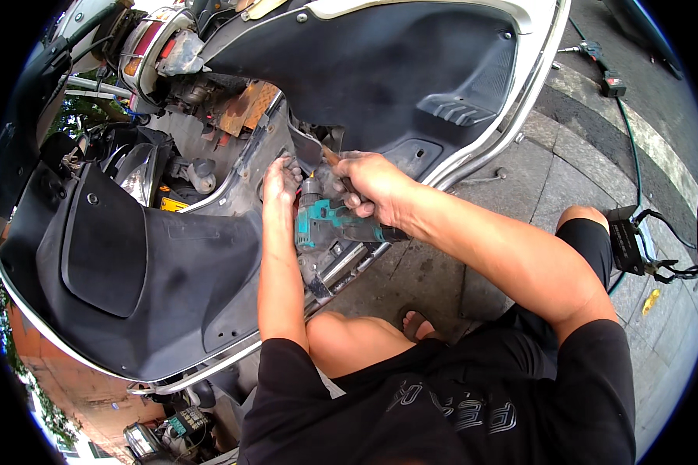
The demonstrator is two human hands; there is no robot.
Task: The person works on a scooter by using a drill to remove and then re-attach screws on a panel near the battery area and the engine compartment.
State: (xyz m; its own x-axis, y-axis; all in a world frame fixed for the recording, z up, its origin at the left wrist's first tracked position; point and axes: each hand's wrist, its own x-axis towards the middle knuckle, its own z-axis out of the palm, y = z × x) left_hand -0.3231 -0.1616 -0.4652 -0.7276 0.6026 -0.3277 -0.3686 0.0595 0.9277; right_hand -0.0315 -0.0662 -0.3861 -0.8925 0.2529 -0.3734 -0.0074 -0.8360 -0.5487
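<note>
My right hand [374, 184] is closed around a tool with a brown handle [331, 157]; its working end goes into the gap in the scooter's floor, and I cannot make out its kind. My left hand [282, 180] is curled at the left side of that gap, fingers bent, and what it grips is hidden. Between and just below both hands a teal and black cordless drill [312, 223] lies on the scooter's frame, its chuck [311, 187] pointing up toward the gap. Black plastic scooter panels [364, 70] stand on either side.
A metal side rail [512, 128] runs along the scooter's edge. On the paving at right lie another power tool [602, 66], a green hose [633, 143] and a black box with cables [632, 242]. A headlight unit [141, 174] sits beyond the left panel.
</note>
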